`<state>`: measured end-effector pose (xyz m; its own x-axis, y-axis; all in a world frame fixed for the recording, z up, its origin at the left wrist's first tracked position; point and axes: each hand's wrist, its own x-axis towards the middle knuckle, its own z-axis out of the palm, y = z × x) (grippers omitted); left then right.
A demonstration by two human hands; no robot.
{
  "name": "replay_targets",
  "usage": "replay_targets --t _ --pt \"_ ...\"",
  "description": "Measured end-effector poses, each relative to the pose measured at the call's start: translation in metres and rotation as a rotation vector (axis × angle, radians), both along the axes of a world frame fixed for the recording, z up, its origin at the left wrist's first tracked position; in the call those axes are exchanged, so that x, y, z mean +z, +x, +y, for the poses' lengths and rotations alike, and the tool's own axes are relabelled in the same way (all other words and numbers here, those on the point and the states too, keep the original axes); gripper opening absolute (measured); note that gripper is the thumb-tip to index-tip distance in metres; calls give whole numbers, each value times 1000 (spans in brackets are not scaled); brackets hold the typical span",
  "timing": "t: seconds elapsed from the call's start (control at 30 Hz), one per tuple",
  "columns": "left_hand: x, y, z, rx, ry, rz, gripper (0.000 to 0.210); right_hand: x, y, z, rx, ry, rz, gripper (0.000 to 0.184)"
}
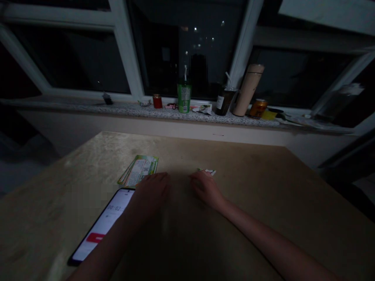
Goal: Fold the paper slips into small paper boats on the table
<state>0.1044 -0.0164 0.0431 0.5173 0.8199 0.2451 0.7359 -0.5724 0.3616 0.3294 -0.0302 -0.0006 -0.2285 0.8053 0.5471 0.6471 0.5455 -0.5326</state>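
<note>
Bare forearms [117, 234] reach in from the bottom edge, the left one crossing part of a phone [109, 216]. That phone lies screen up, long axis slanting from near left to far right, with 00:02 readable on its timer. Beyond it, fanned packets [142, 168] lie flat on the table, printed side up, slanting the same way. The left hand [154, 189], palm down, overlaps their near right corner; its fingers point forward and slightly right. The right hand [206, 189] is loosely curled, pointing forward and left, with a scrap [211, 171] showing just past its knuckles, long axis roughly sideways. I cannot tell whether either hand grips anything.

Tan and mottled, the table [252, 171] stands before a speckled sill [125, 107]. On it are 2 cups with straws, a red jar [157, 102] and a flask [249, 89]. Night fills the window [84, 58]; the room is dim.
</note>
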Motion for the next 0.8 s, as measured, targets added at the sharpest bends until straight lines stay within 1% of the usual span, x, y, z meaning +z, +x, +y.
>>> replay_targets --t 0.1,0.23,0.3,0.37,0.43,0.57,0.67,0.8 --pt "-4 -13 3 84 20 32 35 0 -13 11 51 -10 -66 19" --pt "-12 -32 7 219 35 81 49 -2 -33 28 103 3 -135 22" --pt "-15 -40 9 280 44 155 56 -2 -44 36 126 -1 -160 23" --pt "-17 -47 12 324 47 270 62 -4 -55 45 165 14 -179 27" --pt "-18 -51 14 344 41 369 67 -7 -65 53 203 33 -208 34" --pt "-16 -55 14 340 22 447 73 -12 -83 68 303 49 -227 47" --pt "-11 -57 11 338 9 501 74 -12 -93 73 360 40 -267 56" --pt "-3 -58 7 319 -9 547 70 -10 -102 75 405 20 -361 70"
